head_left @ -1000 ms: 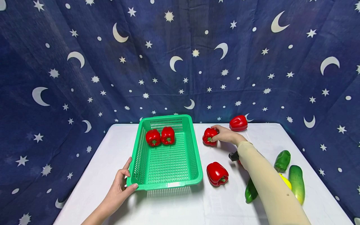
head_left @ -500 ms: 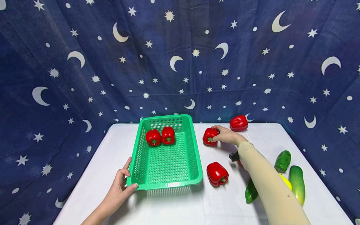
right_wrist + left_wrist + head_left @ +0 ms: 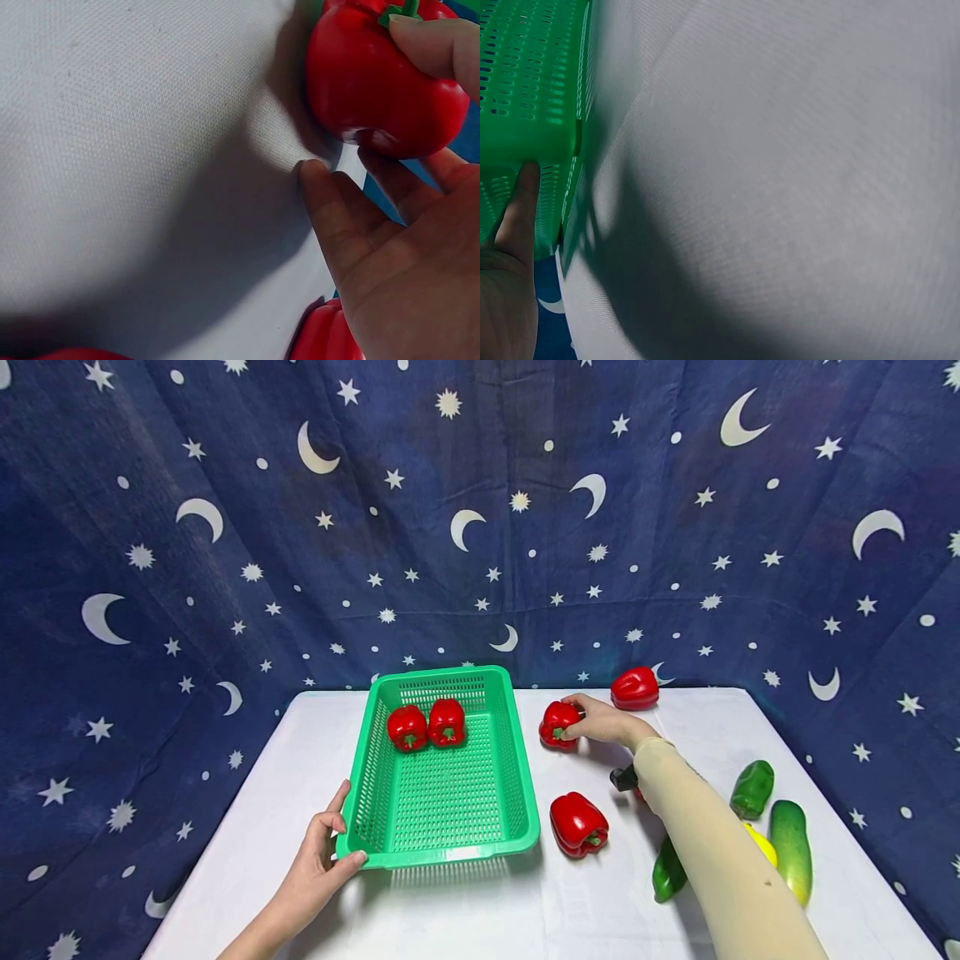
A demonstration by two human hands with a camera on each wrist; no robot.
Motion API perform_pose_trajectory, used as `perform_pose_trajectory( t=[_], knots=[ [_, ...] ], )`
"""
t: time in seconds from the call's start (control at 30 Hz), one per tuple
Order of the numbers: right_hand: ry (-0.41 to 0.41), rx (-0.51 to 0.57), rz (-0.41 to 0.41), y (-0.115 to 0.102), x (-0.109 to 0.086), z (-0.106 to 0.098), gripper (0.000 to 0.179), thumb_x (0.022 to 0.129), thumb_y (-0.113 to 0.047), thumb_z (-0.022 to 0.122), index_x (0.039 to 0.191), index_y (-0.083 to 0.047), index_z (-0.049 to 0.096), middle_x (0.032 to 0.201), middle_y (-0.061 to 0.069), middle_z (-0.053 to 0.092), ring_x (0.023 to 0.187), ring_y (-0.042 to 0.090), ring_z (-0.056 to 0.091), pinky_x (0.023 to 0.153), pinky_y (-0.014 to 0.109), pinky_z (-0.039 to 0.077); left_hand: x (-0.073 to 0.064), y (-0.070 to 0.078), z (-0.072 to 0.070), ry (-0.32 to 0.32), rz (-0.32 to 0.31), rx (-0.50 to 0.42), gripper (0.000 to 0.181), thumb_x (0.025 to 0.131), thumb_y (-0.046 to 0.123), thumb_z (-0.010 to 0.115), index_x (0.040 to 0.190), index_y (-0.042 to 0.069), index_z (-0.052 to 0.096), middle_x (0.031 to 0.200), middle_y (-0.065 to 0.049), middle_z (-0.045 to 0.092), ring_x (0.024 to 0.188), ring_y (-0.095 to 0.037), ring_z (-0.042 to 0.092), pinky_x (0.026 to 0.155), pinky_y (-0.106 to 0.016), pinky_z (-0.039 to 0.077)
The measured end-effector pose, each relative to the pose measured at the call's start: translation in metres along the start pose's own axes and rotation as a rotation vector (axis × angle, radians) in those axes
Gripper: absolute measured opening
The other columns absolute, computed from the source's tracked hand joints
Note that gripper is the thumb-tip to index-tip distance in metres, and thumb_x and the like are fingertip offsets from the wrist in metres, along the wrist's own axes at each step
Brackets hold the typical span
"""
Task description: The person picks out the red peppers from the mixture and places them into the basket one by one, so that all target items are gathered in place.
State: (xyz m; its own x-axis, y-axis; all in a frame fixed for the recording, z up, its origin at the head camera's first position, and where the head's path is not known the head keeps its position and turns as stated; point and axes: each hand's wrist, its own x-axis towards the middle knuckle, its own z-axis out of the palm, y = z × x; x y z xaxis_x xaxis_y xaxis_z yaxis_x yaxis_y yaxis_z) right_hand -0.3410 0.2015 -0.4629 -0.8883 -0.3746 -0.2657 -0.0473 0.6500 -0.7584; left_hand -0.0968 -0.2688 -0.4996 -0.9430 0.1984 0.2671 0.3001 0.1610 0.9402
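Two hands in head view: left hand [image 3: 318,852] grips green basket [image 3: 420,858] at its 7-o'clock corner, right hand [image 3: 603,722] pinches red pepper [image 3: 553,722] at basket's 2 o'clock. White-covered table [image 3: 480,914], starry blue curtain [image 3: 480,468] at 12. Narrow bare strip between basket and pepper, wider at basket's 6. Left wrist: basket at 10, bare cloth 12 through 5. Right wrist: pepper at 2, cloth at 9.

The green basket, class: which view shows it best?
The head view: almost the whole basket, rim and floor, is visible. The left wrist view shows only part of it; the right wrist view, just a green corner patch, probably it.
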Motion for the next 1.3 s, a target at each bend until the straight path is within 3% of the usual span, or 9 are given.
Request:
perform_pose_trajectory(
  t=[0.63, 0.97, 1.3],
  knots=[
    [0.03, 0.011, 0.01, -0.002, -0.003, 0.0, 0.079, 0.085, -0.025, 0.077, 0.152, -0.009, 0.038, 0.145, 0.019, 0.048, 0.129, 0.036, 0.045, 0.109, 0.057, 0.037, 0.0, 0.001, 0.0, 0.002, -0.016, 0.011, 0.036, 0.097, -0.012, 0.057, 0.111, -0.002, 0.026, 0.172, -0.01, 0.005, 0.139, -0.001, 0.033, 0.086, -0.031, 0.053],
    [0.063, 0.154, -0.037, -0.014, -0.009, -0.012, 0.08, 0.087, -0.016, 0.074, 0.153, -0.006, 0.032, 0.145, 0.022, 0.041, 0.119, 0.035, 0.051, 0.097, 0.047, 0.05, 0.0, 0.001, 0.0, 0.003, -0.01, -0.003, 0.036, 0.096, -0.013, 0.057, 0.111, -0.003, 0.026, 0.171, -0.013, 0.004, 0.14, 0.003, 0.03, 0.088, -0.029, 0.053],
    [0.072, 0.23, -0.081, -0.027, -0.017, -0.026, 0.081, 0.087, -0.013, 0.075, 0.155, -0.008, 0.031, 0.147, 0.021, 0.037, 0.116, 0.034, 0.054, 0.096, 0.044, 0.051, 0.0, 0.0, 0.0, 0.005, -0.014, 0.002, 0.036, 0.096, -0.013, 0.057, 0.111, -0.002, 0.027, 0.171, -0.012, 0.004, 0.14, 0.001, 0.031, 0.088, -0.03, 0.053]
  ],
)
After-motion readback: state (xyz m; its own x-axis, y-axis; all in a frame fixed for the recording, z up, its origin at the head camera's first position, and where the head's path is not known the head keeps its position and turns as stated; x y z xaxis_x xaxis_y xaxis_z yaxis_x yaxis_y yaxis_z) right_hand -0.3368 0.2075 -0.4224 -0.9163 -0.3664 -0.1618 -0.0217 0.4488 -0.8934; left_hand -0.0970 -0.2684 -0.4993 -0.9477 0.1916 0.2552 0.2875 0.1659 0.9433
